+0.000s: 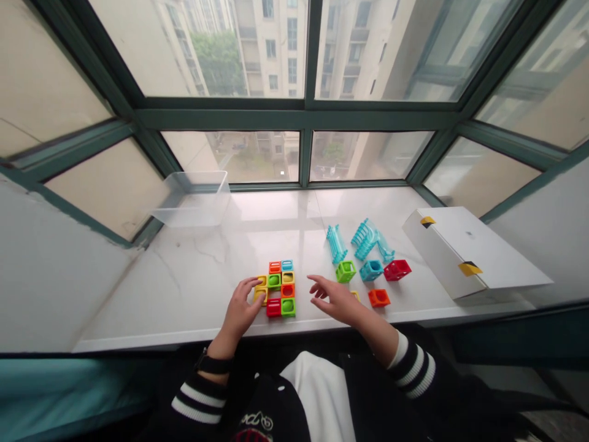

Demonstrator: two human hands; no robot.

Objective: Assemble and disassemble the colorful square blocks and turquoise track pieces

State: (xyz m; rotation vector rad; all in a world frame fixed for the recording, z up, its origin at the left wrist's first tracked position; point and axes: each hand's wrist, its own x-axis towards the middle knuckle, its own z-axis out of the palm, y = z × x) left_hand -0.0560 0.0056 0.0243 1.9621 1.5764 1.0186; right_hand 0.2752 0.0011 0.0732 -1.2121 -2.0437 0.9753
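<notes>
My left hand (241, 304) is at the left side of a joined group of hollow toy cubes, its thumb and fingers on a yellow cube (261, 295). The group includes a green cube (274, 281), a red cube (273, 307), an orange cube (288, 291) and a blue cube (287, 265). To the right of the group, a short gap away, my right hand (335, 299) has its fingers apart and shows nothing in them. Partly hidden behind that hand is another yellow cube (355, 295).
Loose on the white sill (193, 276) are a green cube (345, 271), a blue cube (371, 270), a red cube (397, 269), an orange cube (379, 298) and clear blue track pieces (337, 244). A transparent bin (193, 215) stands back left, a white box (473, 252) right.
</notes>
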